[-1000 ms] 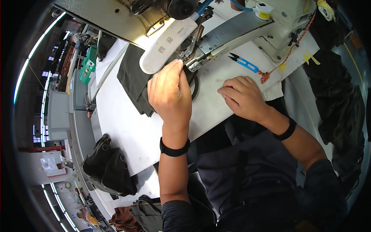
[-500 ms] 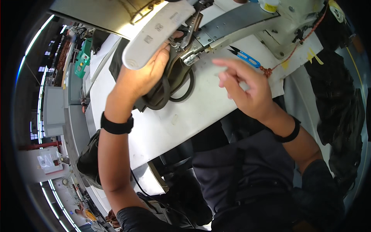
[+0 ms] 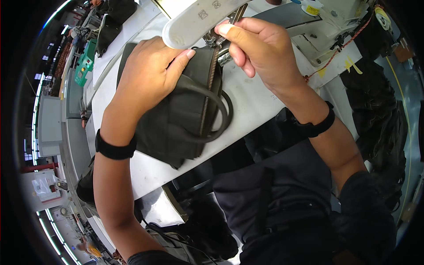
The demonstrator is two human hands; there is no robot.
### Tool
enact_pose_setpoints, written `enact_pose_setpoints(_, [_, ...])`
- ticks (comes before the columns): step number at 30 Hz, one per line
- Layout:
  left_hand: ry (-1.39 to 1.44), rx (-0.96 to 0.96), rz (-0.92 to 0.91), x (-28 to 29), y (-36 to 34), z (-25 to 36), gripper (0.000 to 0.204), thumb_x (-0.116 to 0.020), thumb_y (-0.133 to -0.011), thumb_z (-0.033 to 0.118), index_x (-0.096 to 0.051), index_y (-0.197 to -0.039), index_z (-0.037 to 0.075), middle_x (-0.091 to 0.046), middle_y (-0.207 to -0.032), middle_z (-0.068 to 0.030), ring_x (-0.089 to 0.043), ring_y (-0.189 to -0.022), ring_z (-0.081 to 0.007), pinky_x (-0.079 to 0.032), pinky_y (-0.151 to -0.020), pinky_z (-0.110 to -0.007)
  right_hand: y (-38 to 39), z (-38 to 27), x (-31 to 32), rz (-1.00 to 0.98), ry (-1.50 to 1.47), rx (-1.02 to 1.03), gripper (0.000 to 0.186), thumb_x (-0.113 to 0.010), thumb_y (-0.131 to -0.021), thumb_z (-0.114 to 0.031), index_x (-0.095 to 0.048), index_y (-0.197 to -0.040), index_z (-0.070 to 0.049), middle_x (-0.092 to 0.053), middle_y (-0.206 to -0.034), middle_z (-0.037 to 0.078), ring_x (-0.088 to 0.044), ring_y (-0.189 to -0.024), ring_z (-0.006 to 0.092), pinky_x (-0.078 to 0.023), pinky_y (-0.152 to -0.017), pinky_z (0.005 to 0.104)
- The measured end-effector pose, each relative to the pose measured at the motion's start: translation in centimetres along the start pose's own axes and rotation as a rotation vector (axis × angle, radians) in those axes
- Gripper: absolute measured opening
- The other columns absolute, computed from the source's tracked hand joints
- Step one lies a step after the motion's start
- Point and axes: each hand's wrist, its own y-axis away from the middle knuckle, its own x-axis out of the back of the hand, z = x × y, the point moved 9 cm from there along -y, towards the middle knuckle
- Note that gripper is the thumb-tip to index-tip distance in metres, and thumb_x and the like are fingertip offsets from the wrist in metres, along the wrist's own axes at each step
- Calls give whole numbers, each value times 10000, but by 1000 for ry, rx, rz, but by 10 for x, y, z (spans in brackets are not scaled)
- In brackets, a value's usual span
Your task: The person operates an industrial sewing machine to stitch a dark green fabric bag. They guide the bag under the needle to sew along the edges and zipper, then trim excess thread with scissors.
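A dark olive bag (image 3: 165,128) with rounded handles and a metal-toothed zipper (image 3: 208,97) lies under the head of a sewing machine (image 3: 194,26). My left hand (image 3: 148,73) grips the bag's upper left part, thumb stretched along it; its fingertips are partly hidden by the fabric and machine head. Beside the needle area, my right hand (image 3: 263,48) is closed in a pinch, thumb against forefinger, the other fingers curled. What the pinch holds, if anything, is too small to make out. The needle itself is hidden behind the machine head.
The white table (image 3: 165,170) extends beneath the bag to a slanting front edge. A reddish cord (image 3: 349,44) runs down the machine's right side. A small white container with a yellow label (image 3: 311,9) stands on top. Dark material (image 3: 375,110) hangs at right; a green box (image 3: 86,62) stands left.
The bag has shifted toward me, showing more of its zipper and body. My right hand has moved up and left to the needle area and closed into a pinch. The blue snips are now hidden.
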Motion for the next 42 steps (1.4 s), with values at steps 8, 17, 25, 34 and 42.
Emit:
enact_pose_setpoints(8, [106,349,-82,-8,24,26,289,-607,-1079,189,-602,-882,-22,-586,-801,-197,-573,-736,-380,-488,-715,-440,2,6,-2,7,-30,73,183,-695,-1041,-160,-726,-968,5,-655,-660,20,-528,-455,51,-408,-441,215])
enact_pose_setpoints(17, [172,343,-68,-6,23,23,246,-639,-1070,220,-702,-1088,-17,-703,-990,-137,-655,-912,-239,-514,-862,-350,15,4,20,7,84,146,213,-633,-1064,-159,-706,-1117,35,-718,-793,63,-657,-619,92,-521,-543,254])
enact_pose_setpoints(25, [803,751,-123,-31,17,-7,277,-713,-1011,210,-743,-1171,-14,-723,-1147,-25,-633,-1089,-130,-466,-1019,-275,87,76,42,-199,-253,-485,338,-700,-1063,-250,-712,-1262,24,-732,-1014,23,-717,-883,112,-566,-768,241])
enact_pose_setpoints(34, [721,674,-157,-35,13,-13,239,-731,-994,182,-758,-1152,5,-724,-1124,-15,-649,-1080,-124,-485,-997,-278,98,33,2,-115,104,-120,353,-657,-1084,-227,-549,-818,-21,-415,-690,-48,-367,-676,65,-339,-602,303])
enact_pose_setpoints(42, [901,704,-64,-32,13,-8,194,-774,-956,117,-773,-1115,6,-727,-1131,-18,-662,-1049,-116,-511,-967,-271,105,32,6,-18,110,-157,366,-670,-1077,-231,-584,-810,3,-389,-667,-53,-337,-639,46,-289,-549,305])
